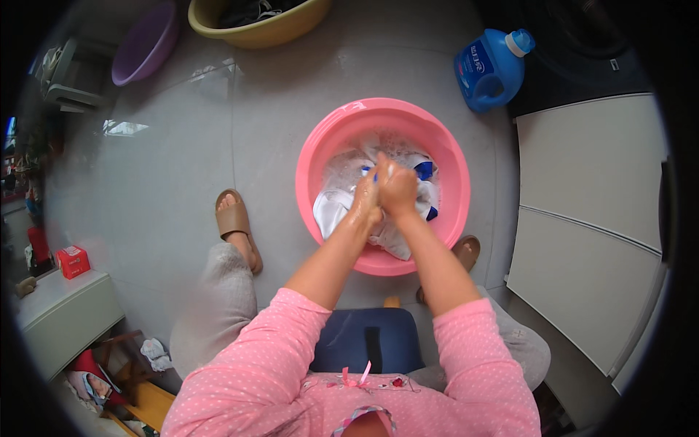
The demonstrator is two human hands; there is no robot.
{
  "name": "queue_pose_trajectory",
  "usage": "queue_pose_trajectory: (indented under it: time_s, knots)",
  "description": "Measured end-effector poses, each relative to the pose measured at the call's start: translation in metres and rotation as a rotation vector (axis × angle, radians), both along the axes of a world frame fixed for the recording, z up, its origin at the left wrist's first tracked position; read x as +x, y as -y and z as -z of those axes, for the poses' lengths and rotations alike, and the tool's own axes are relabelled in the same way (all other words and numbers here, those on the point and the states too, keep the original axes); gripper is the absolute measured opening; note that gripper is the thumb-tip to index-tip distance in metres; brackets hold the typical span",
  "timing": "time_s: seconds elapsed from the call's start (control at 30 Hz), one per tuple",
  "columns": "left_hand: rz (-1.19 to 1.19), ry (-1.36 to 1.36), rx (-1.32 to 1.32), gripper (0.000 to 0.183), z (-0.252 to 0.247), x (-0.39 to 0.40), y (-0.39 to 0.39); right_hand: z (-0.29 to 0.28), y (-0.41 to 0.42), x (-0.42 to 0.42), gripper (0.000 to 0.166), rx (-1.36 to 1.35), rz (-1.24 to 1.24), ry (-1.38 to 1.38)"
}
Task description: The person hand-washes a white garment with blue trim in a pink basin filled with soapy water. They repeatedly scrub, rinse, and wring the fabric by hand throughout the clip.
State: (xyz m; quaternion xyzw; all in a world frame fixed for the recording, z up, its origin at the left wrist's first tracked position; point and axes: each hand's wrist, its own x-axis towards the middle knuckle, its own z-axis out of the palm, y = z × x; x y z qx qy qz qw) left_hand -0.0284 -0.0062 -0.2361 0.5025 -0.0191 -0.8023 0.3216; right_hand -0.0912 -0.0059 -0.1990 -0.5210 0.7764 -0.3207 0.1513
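A pink plastic basin (pixel 309 164) stands on the floor between my feet. White and blue wet clothing (pixel 331 210) lies in it, in sudsy water (pixel 349 166). My left hand (pixel 367 194) and my right hand (pixel 397 184) press together over the middle of the basin, both closed on the clothing. A bit of blue cloth shows between them, but most of the gripped fabric is hidden by my fingers. Some lather clings to my right hand. A blue cloth part (pixel 424 170) shows just right of my right hand.
Beyond the basin, at right, is a blue detergent bottle (pixel 486 71), near white cabinet fronts (pixel 587 180). A yellow basin (pixel 262 35) with dark cloth and a purple basin (pixel 146 46) stand farther off. A dark blue stool seat (pixel 349 338) is beneath me.
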Motion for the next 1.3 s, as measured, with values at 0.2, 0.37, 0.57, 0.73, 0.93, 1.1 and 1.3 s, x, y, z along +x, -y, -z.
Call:
queue_pose_trajectory:
  time_s: [0.2, 0.37, 0.57, 0.73, 0.93, 1.1, 1.3]
  knots:
    - [-0.073, -0.189, -0.118, 0.025, 0.032, 0.036, 0.018, -0.003, -0.007, 0.043, 0.033, -0.133, -0.136, 0.068]
    - [0.047, -0.002, -0.076, 0.025, -0.022, -0.003, 0.014, -0.001, 0.02, -0.028, 0.035, 0.177, 0.22, 0.172]
    - [0.156, -0.048, -0.236, 0.02, 0.052, 0.022, 0.007, 0.001, -0.004, 0.025, 0.031, -0.122, -0.165, 0.001]
    - [-0.11, -0.462, -0.322, 0.022, 0.03, 0.034, 0.009, -0.02, 0.003, 0.053, 0.028, -0.098, -0.056, 0.066]
    - [0.066, -0.284, 0.035, 0.019, -0.006, 0.007, 0.022, -0.006, 0.015, -0.014, 0.025, 0.074, 0.098, 0.054]
    - [-0.078, -0.43, -0.175, 0.028, 0.002, 0.046, 0.008, -0.006, -0.017, 0.028, 0.031, -0.108, -0.09, 0.129]
    - [-0.123, -0.076, -0.009, 0.041, -0.042, 0.024, 0.03, 0.013, 0.027, -0.043, 0.049, 0.211, 0.21, 0.269]
